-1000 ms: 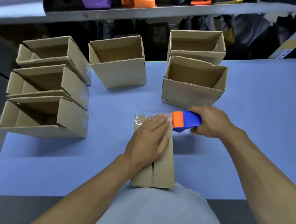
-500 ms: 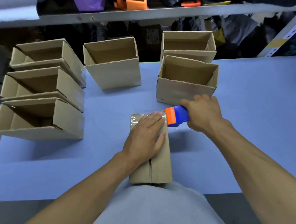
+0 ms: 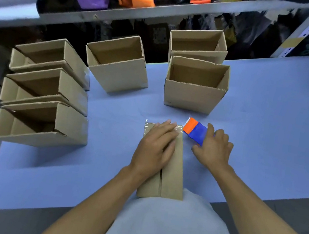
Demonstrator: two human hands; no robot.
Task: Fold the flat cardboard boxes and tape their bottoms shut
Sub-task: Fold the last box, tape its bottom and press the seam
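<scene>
I see the blue counter (image 3: 264,153) carrying six open cardboard boxes (image 3: 195,87) along its far side and left edge. The box being taped (image 3: 173,171) lies near the front edge, its bottom seam facing up, clear tape across the far end. My left hand (image 3: 155,149) presses flat on it, fingers straight. Just right, my right hand (image 3: 213,151) rests on the blue-and-orange tape dispenser (image 3: 194,131), fingers loosely spread
</scene>
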